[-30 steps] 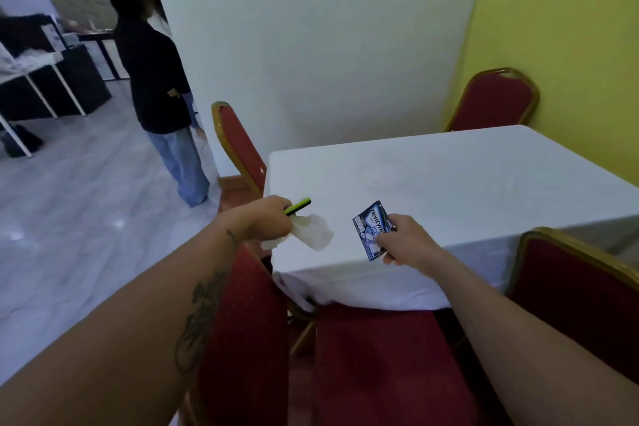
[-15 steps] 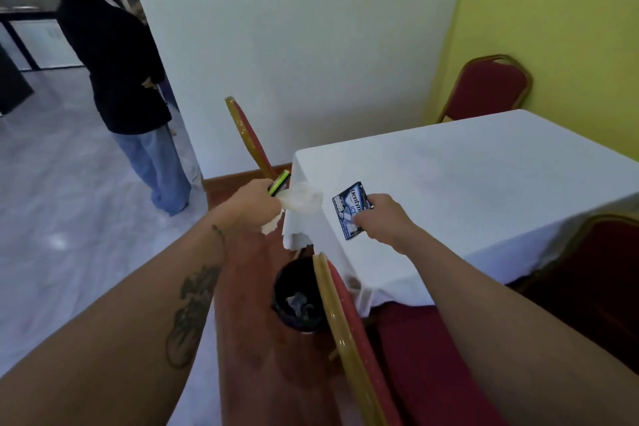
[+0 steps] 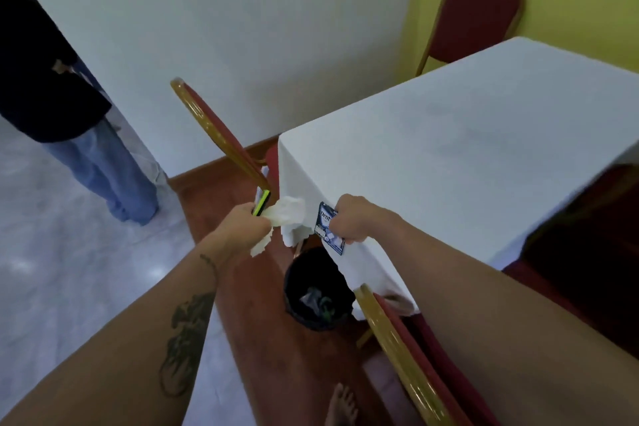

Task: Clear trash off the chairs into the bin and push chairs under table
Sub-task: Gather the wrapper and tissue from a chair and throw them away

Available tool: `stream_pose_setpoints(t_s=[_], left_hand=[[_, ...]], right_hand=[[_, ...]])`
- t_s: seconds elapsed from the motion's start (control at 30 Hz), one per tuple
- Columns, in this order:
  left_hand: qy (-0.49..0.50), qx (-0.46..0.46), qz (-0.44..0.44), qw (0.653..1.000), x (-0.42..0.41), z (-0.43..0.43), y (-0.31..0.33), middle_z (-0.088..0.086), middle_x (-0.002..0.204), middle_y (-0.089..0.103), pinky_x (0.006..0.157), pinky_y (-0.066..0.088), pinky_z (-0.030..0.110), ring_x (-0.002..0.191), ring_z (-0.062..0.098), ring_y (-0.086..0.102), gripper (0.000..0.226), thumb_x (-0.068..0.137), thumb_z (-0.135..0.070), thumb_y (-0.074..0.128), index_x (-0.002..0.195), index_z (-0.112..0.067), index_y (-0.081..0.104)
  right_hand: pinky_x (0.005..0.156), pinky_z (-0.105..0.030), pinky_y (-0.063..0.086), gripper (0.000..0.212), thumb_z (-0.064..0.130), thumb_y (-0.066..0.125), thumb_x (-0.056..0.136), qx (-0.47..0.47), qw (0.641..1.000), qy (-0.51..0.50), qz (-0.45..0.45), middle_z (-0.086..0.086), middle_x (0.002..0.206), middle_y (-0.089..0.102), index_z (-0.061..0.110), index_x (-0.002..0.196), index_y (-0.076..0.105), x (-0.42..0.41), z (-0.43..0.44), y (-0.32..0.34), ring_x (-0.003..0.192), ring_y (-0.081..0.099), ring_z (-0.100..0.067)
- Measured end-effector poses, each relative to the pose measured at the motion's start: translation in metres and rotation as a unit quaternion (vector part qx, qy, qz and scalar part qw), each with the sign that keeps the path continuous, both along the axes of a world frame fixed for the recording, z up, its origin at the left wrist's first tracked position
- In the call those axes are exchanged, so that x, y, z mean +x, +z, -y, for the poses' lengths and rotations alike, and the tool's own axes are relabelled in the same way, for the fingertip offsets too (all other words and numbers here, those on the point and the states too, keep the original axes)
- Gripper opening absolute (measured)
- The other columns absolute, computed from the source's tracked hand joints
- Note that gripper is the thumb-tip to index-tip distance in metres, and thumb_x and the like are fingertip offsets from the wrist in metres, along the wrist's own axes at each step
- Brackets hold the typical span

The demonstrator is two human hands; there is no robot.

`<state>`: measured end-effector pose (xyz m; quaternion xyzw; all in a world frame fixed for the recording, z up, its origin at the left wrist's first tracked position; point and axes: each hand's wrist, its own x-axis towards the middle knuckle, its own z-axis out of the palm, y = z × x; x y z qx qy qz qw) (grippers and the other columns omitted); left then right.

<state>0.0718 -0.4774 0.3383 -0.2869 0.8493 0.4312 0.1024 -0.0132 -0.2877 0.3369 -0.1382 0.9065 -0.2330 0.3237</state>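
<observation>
Now swung from tabletop (image 3: 466,149) to nearly above the black bin (image 3: 294,284), left grip (image 3: 247,223) clutching tissue (image 3: 288,214) and green pen (image 3: 261,202), right grip (image 3: 352,221) pinching blue packet (image 3: 326,232), ready to drop.

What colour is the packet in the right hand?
The packet is dark blue with white print; the head view shows it.

- Left forearm (image 3: 121,373) bare, with a large dark leaf-like tattoo (image 3: 186,339) and a small dark mark (image 3: 209,260) near the wrist.
- Right forearm (image 3: 484,322) bare.
- Foot (image 3: 340,406) bare.
</observation>
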Motion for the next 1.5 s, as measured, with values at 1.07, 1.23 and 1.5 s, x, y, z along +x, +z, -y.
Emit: stream_pose_setpoints(t_s=[1.07,1.23,1.5], left_hand=[[-0.094,0.199,0.299,0.928,-0.16,0.058,-0.359,0.023,0.145,0.044,0.085,0.048,0.041,0.126,0.044,0.049,0.064,0.093,-0.011,0.058,0.15,-0.003,0.03],[-0.179,0.142,0.279,0.933,-0.17,0.058,-0.327,0.018,0.104,0.064,0.092,0.054,0.042,0.09,0.028,0.059,0.036,0.091,0.002,0.051,0.126,0.002,0.059],[-0.254,0.12,0.239,0.929,-0.184,0.056,-0.217,0.01,0.081,0.056,0.05,0.042,0.026,0.061,0.021,0.05,0.037,0.091,0.0,0.05,0.127,-0.008,0.055]], right_hand=[[0.065,-0.031,0.049,0.017,0.019,0.065,0.089,0.083,0.951,-0.229,0.192,-0.009,0.096,0.062,0.007,0.099,0.06,-0.066,0.085,-0.293,0.075,0.06,-0.022],[0.068,-0.039,0.049,0.049,0.015,0.057,0.095,0.05,0.944,-0.235,0.226,-0.028,0.125,0.061,-0.009,0.138,0.05,-0.062,0.081,-0.262,0.085,0.061,-0.03],[0.062,-0.036,0.055,0.046,0.012,0.061,0.088,0.017,0.949,-0.243,0.198,-0.013,0.073,0.051,-0.01,0.128,0.056,-0.057,0.083,-0.168,0.068,0.06,-0.033]])
